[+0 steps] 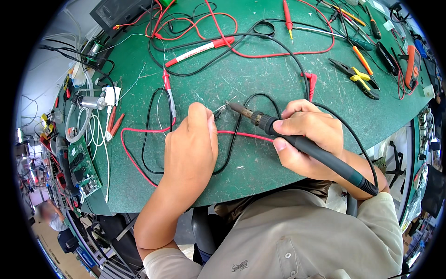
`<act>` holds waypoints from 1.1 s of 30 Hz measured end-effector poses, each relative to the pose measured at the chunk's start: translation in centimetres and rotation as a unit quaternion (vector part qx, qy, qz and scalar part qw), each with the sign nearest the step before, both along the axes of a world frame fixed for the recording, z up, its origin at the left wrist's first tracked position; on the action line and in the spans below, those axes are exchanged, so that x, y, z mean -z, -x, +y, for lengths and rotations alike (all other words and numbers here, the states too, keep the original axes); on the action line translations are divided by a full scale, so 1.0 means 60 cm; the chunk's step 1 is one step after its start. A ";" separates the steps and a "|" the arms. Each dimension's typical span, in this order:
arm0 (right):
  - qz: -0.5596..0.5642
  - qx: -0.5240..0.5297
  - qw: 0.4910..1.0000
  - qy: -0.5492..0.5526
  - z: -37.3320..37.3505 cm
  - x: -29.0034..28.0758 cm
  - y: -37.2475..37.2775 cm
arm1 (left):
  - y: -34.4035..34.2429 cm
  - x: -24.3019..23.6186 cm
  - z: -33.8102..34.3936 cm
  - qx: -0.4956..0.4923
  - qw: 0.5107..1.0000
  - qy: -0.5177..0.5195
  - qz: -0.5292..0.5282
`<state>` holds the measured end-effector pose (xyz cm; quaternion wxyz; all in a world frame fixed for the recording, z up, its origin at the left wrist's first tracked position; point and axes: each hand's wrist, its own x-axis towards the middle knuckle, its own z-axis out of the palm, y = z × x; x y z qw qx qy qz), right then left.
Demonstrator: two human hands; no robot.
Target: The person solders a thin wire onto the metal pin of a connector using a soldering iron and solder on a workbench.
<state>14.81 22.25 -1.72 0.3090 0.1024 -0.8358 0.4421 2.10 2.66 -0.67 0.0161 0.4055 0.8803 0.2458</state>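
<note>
My right hand (312,136) grips a black soldering iron (320,156) like a pen, its tip pointing left. The iron's tip meets or nearly meets a small silvery metal piece (222,108) with a dark part beside it. Its inner end is pinched between the thumb and fingers of my left hand (191,142); what kind of piece it is I cannot make out. A red wire (246,135) and a black cable (231,151) run on the table around and beneath my hands. Left of my left hand lies a red-and-grey probe (170,95).
On the green table (260,172) lie a red-and-white marker (200,50), a red test probe (288,21), pliers (355,78) and screwdrivers (362,59). An orange-edged multimeter (410,67) stands at the far right. A circuit board (84,169) and white cable (93,130) lie left. Another person (55,218) is beyond.
</note>
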 end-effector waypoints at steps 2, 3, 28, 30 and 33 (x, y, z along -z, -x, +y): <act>0.001 0.002 1.000 -0.004 0.000 0.001 0.000 | 0.000 -0.001 0.001 -0.001 1.000 0.001 -0.002; 0.002 0.003 1.000 -0.006 -0.001 0.002 0.001 | 0.000 -0.001 0.001 -0.002 1.000 0.002 -0.003; 0.001 -0.009 1.000 -0.006 -0.003 0.001 0.001 | -0.001 0.005 0.002 0.000 1.000 -0.012 0.000; 0.000 -0.010 1.000 -0.010 -0.002 0.000 0.001 | -0.001 0.004 0.002 0.003 1.000 -0.012 -0.003; 0.008 -0.006 1.000 -0.003 0.000 0.000 0.001 | -0.001 0.003 0.001 0.000 1.000 -0.016 0.003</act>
